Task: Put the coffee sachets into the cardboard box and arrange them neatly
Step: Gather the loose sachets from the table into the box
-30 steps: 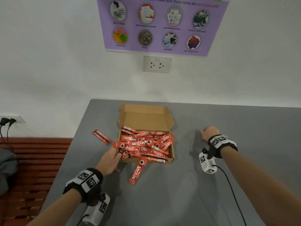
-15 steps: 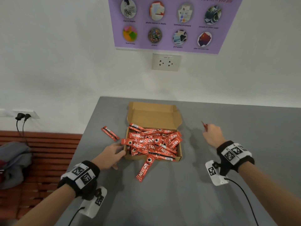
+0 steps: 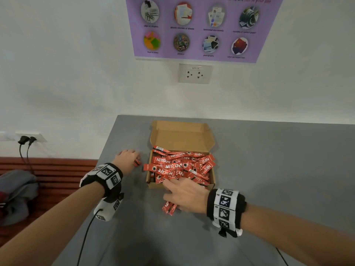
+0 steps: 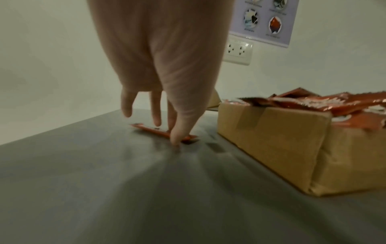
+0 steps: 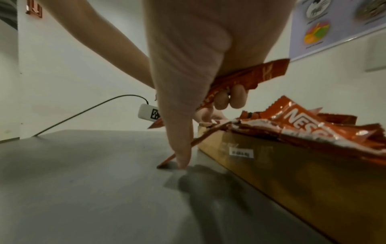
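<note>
grey table (image 3: 269,169) | on it: cardboard box (image 3: 180,186), loose sachet (image 4: 158,131)

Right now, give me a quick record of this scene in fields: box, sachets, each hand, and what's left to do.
box: cardboard box, lid open, on the grey table
contents: heap of red coffee sachets, jumbled, some poking over the rim
left hand: fingertips on a stray sachet lying on the table, left of the box
right hand: at the box's near edge, gripping a held sachet
left to do: box the loose sachets, then tidy the heap
</note>
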The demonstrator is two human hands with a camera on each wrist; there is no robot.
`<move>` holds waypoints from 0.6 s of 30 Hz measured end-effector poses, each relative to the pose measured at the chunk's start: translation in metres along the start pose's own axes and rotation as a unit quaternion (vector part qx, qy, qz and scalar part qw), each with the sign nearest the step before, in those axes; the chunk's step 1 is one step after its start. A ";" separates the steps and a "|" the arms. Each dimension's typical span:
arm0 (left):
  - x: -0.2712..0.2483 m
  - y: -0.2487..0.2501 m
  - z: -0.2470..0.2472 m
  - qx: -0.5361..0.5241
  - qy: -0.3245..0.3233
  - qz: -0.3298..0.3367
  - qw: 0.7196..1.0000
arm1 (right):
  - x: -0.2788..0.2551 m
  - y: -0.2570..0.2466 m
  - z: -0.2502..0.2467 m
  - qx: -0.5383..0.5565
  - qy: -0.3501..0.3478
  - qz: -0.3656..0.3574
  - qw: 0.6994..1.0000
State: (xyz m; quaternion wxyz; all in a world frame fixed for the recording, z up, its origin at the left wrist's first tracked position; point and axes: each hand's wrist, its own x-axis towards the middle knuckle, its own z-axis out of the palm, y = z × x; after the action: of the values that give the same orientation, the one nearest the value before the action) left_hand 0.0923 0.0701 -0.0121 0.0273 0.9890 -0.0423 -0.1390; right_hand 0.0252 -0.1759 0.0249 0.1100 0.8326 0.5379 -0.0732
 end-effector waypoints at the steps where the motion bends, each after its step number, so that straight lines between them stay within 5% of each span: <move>1: 0.000 -0.001 0.001 -0.003 0.006 0.000 1.000 | 0.001 -0.001 0.002 0.001 0.002 -0.006 1.000; 5: -0.002 -0.004 0.002 -0.055 -0.002 -0.001 0.998 | 0.003 -0.004 0.001 0.061 0.026 -0.031 0.997; 9: -0.009 -0.010 0.006 -0.146 0.004 -0.033 0.989 | -0.007 0.001 -0.019 0.245 0.090 0.072 0.963; 15: -0.029 0.011 -0.037 -0.263 0.187 -0.037 0.946 | -0.018 0.052 -0.021 0.381 0.219 0.247 0.864; 18: -0.019 0.041 -0.061 -0.299 0.190 0.035 0.935 | -0.009 0.077 -0.023 0.369 0.230 0.266 0.860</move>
State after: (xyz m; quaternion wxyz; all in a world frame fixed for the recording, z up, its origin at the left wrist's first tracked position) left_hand 0.0881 0.0336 0.0547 0.3339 0.9411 -0.0270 0.0461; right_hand 0.0919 -0.2084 0.0568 -0.3172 0.9168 0.2393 -0.0409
